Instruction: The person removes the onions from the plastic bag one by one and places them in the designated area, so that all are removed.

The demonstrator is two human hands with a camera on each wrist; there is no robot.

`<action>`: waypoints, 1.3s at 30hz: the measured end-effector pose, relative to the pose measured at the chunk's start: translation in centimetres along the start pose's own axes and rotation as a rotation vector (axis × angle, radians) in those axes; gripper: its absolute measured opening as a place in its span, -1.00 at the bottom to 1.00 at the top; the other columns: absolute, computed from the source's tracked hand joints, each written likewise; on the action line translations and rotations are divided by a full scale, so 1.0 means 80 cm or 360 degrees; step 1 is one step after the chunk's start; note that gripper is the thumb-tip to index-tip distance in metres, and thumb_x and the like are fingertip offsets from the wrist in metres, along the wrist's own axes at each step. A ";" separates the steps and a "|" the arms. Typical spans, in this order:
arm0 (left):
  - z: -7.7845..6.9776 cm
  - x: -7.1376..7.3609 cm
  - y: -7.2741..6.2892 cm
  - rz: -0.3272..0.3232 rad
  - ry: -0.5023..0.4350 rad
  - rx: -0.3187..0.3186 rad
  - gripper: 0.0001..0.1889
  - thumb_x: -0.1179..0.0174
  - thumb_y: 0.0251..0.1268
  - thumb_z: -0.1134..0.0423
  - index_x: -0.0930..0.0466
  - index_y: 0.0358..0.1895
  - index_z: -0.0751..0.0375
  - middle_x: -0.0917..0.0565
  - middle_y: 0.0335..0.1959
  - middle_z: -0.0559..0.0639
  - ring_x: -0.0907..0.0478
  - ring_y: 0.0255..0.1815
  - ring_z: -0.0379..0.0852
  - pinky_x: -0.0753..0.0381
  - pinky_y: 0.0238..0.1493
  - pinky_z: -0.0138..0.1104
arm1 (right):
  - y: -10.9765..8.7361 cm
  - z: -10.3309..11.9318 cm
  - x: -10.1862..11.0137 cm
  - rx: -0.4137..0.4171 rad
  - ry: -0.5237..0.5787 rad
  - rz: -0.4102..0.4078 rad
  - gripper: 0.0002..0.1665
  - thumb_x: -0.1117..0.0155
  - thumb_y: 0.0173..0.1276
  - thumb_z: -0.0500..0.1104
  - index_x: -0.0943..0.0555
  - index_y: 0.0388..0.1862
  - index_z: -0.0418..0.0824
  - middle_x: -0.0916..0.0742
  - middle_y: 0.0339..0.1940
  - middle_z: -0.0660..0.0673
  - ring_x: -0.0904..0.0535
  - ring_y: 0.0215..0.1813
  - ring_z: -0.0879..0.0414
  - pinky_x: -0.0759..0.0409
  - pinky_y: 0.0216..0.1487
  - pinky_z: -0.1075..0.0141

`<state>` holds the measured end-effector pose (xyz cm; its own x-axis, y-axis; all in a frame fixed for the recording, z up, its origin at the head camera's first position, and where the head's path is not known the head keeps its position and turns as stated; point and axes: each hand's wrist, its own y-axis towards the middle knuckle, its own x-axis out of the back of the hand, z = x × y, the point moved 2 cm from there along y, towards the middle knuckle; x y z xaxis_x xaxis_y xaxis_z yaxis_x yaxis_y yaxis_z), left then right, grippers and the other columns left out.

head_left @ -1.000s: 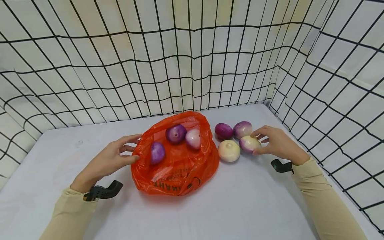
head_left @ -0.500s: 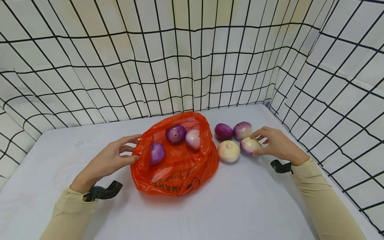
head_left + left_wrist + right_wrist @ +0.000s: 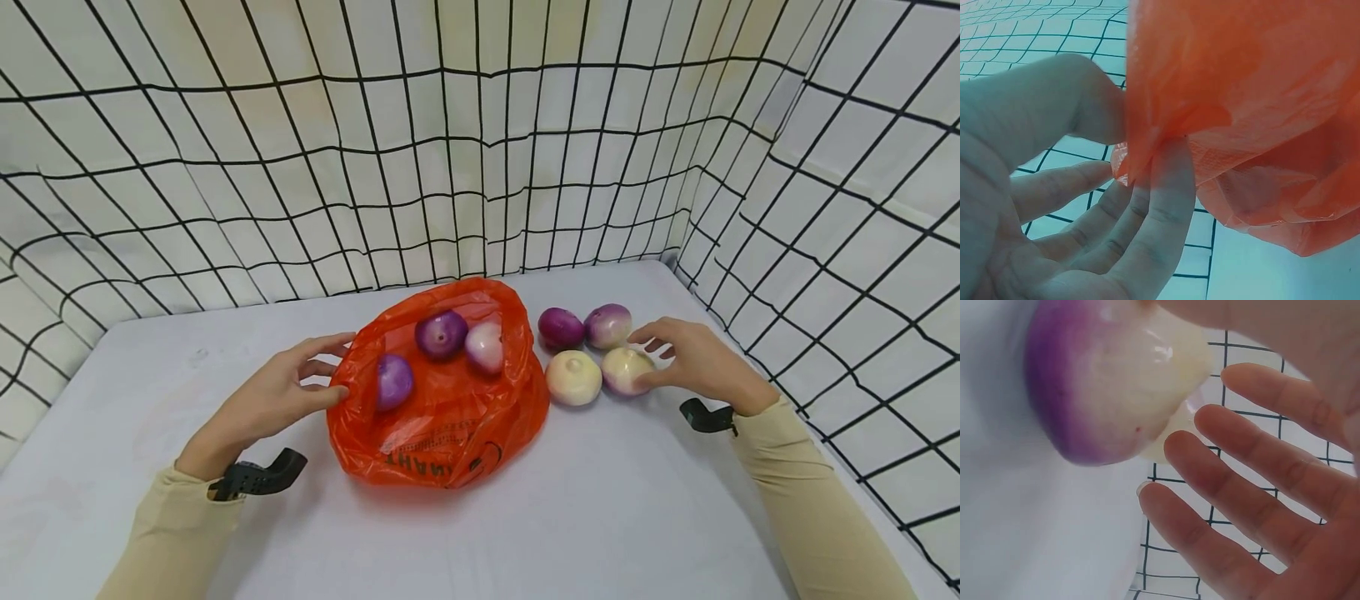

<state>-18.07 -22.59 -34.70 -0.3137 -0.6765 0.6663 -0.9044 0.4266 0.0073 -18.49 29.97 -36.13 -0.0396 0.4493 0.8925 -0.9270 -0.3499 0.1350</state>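
On the table stands a red plastic bag, its mouth wide and facing me. Inside it lie a dark purple onion, a pale onion and another purple onion. My left hand pinches the bag's left rim between thumb and fingers, plain in the left wrist view. My right hand is at a white and purple onion on the table. Its thumb overlaps that onion's edge, while the other fingers spread loosely, apart from it in the right wrist view.
Beside the bag's right side sit a pale onion, a deep purple onion and a light purple onion, close together. Black grid netting over white cloth walls the table's back and right sides.
The onion at my right hand has turned more upright and come slightly nearer me, and the right fingers have loosened off it. The left hand and bag stay put.
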 end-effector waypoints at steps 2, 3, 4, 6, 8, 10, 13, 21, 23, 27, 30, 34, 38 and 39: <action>0.000 0.001 -0.001 -0.0004 0.0003 -0.0002 -0.27 -0.30 0.42 0.21 -0.23 0.59 0.18 -0.49 0.39 0.29 -0.60 0.28 0.26 -0.82 -0.01 -0.16 | 0.000 0.001 0.002 -0.0007 0.0003 -0.0010 -0.32 -0.68 0.10 0.05 -0.69 0.19 -0.12 -0.78 0.06 -0.09 -0.70 0.08 -0.03 -0.71 0.15 -0.07; 0.000 0.001 -0.001 -0.0006 0.0005 -0.0004 -0.27 -0.30 0.42 0.21 -0.24 0.59 0.19 -0.49 0.39 0.29 -0.60 0.28 0.25 -0.82 0.00 -0.16 | 0.000 0.002 0.003 -0.0010 0.0004 -0.0016 -0.33 -0.67 0.11 0.05 -0.69 0.19 -0.12 -0.78 0.07 -0.10 -0.70 0.08 -0.03 -0.71 0.15 -0.07; -0.001 0.001 -0.001 -0.0007 0.0008 -0.0005 -0.27 -0.30 0.42 0.21 -0.24 0.59 0.18 -0.49 0.39 0.28 -0.60 0.28 0.26 -0.82 0.00 -0.15 | -0.001 0.004 0.004 -0.0010 0.0001 -0.0024 -0.34 -0.66 0.13 0.06 -0.69 0.19 -0.13 -0.78 0.08 -0.10 -0.71 0.08 -0.02 -0.71 0.16 -0.07; 0.000 0.001 -0.001 -0.0007 0.0009 0.0003 -0.27 -0.30 0.43 0.21 -0.23 0.59 0.17 -0.49 0.39 0.28 -0.60 0.29 0.26 -0.82 0.01 -0.12 | -0.002 0.005 0.006 -0.0011 -0.0010 -0.0044 -0.36 -0.64 0.16 0.05 -0.69 0.20 -0.13 -0.79 0.09 -0.11 -0.71 0.08 -0.02 -0.71 0.16 -0.07; 0.000 0.001 -0.001 -0.0006 0.0010 0.0014 -0.27 -0.30 0.43 0.20 -0.23 0.60 0.16 -0.48 0.39 0.28 -0.59 0.29 0.26 -0.81 0.02 -0.10 | -0.002 0.008 0.007 0.0012 -0.0026 -0.0077 -0.38 -0.62 0.19 0.04 -0.68 0.19 -0.15 -0.79 0.10 -0.12 -0.72 0.06 -0.01 -0.72 0.15 -0.05; 0.000 0.001 -0.001 -0.0005 0.0005 0.0032 -0.26 -0.30 0.42 0.20 -0.23 0.60 0.14 -0.48 0.39 0.27 -0.59 0.31 0.26 -0.81 0.03 -0.07 | -0.001 0.011 0.007 0.0048 -0.0046 -0.0124 -0.41 -0.62 0.19 0.02 -0.69 0.17 -0.15 -0.80 0.08 -0.13 -0.74 0.03 0.00 -0.74 0.12 -0.02; 0.000 0.002 -0.002 -0.0005 -0.0004 0.0044 -0.26 -0.30 0.42 0.20 -0.22 0.60 0.15 -0.47 0.40 0.28 -0.58 0.31 0.27 -0.81 0.04 -0.05 | 0.000 0.018 0.009 0.0111 -0.0057 -0.0208 -0.44 -0.63 0.18 -0.05 -0.69 0.15 -0.14 -0.80 0.04 -0.14 -0.75 -0.02 0.00 -0.76 0.07 0.02; 0.000 0.004 -0.001 0.0000 -0.0021 0.0044 -0.26 -0.30 0.41 0.21 -0.22 0.60 0.18 -0.47 0.41 0.28 -0.57 0.32 0.26 -0.80 0.07 -0.05 | 0.002 0.030 0.010 0.0205 -0.0052 -0.0403 -0.38 -0.68 0.08 -0.16 -0.68 0.15 -0.15 -0.78 0.00 -0.09 -0.78 -0.09 -0.01 -0.78 0.00 0.26; 0.001 0.004 -0.001 0.0000 -0.0025 0.0039 -0.26 -0.29 0.41 0.21 -0.23 0.60 0.18 -0.48 0.40 0.27 -0.57 0.32 0.25 -0.80 0.07 -0.06 | 0.004 0.035 0.010 0.0244 -0.0081 -0.0423 -0.37 -0.69 0.08 -0.17 -0.67 0.16 -0.16 -0.77 0.00 -0.07 -0.78 -0.10 0.01 -0.76 -0.01 0.34; 0.002 0.006 -0.001 -0.0006 -0.0032 0.0018 -0.28 -0.28 0.41 0.22 -0.24 0.59 0.19 -0.49 0.40 0.26 -0.58 0.31 0.24 -0.80 0.05 -0.11 | 0.010 0.048 0.012 0.0330 -0.0118 -0.0455 -0.36 -0.69 0.06 -0.20 -0.67 0.16 -0.14 -0.77 -0.02 -0.04 -0.78 -0.12 0.06 -0.77 -0.03 0.33; 0.003 0.006 -0.001 -0.0013 -0.0023 -0.0001 -0.28 -0.28 0.41 0.22 -0.25 0.58 0.19 -0.49 0.40 0.26 -0.59 0.30 0.24 -0.80 0.05 -0.11 | 0.015 0.061 0.015 0.0373 -0.0118 -0.0452 -0.38 -0.69 0.06 -0.23 -0.69 0.15 -0.10 -0.76 -0.02 0.00 -0.75 -0.10 0.09 -0.78 -0.03 0.29; 0.004 0.008 -0.001 -0.0013 -0.0019 -0.0005 -0.29 -0.28 0.41 0.20 -0.26 0.58 0.18 -0.47 0.44 0.26 -0.58 0.31 0.25 -0.78 0.08 -0.04 | 0.023 0.080 0.018 0.0418 -0.0121 -0.0449 -0.41 -0.67 0.08 -0.23 -0.71 0.14 -0.06 -0.76 0.01 0.03 -0.74 -0.07 0.10 -0.75 -0.01 0.38; 0.005 0.009 0.000 -0.0009 -0.0016 0.0015 -0.29 -0.28 0.42 0.20 -0.26 0.58 0.17 -0.45 0.47 0.24 -0.57 0.32 0.25 -0.76 0.13 0.03 | 0.031 0.096 0.020 0.0452 -0.0134 -0.0449 -0.41 -0.68 0.09 -0.21 -0.71 0.14 -0.06 -0.76 0.02 0.04 -0.74 -0.08 0.13 -0.69 0.01 0.48; 0.006 0.009 0.000 -0.0008 -0.0015 0.0019 -0.29 -0.28 0.42 0.19 -0.26 0.58 0.17 -0.45 0.48 0.24 -0.57 0.33 0.25 -0.75 0.14 0.04 | 0.033 0.099 0.020 0.0465 -0.0136 -0.0446 -0.41 -0.68 0.09 -0.20 -0.71 0.14 -0.06 -0.76 0.02 0.04 -0.74 -0.08 0.15 -0.69 0.01 0.48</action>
<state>-18.44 -23.34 -34.59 -0.3119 -0.6842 0.6592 -0.9092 0.4163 0.0018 -18.04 23.26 -30.92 0.2420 0.4950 0.8345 -0.7522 -0.4475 0.4836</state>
